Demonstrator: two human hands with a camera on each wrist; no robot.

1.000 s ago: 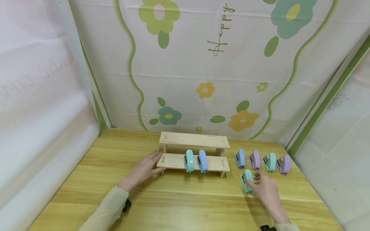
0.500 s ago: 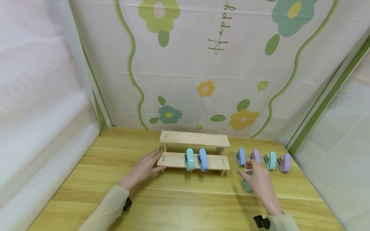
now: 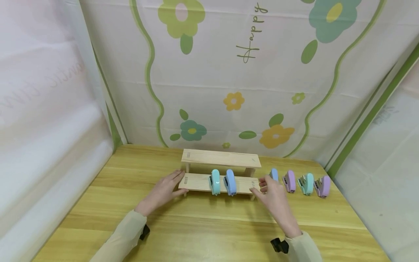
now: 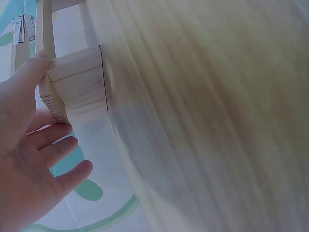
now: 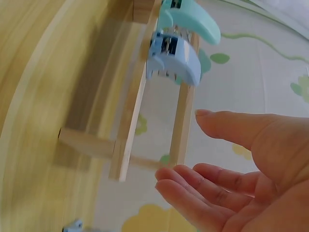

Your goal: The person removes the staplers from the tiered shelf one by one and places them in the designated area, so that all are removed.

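A two-tier wooden shelf stands on the table, with a teal stapler and a blue stapler side by side on its lower board. My left hand holds the left end of that board; in the left wrist view, the thumb lies on one side of the wood and the fingers curl at its end. By the board's right end hovers my right hand, fingers relaxed and apart, holding nothing in the right wrist view. The teal stapler seen earlier on the table is mostly hidden under this hand.
Right of the shelf stand a blue stapler, partly covered by my right hand, a purple stapler, a teal stapler and another purple stapler. A flowered curtain rises behind the table.
My right hand has moved left from the teal stapler on the table to the right end of the lower board. The left hand and the staplers on the shelf stay in place.
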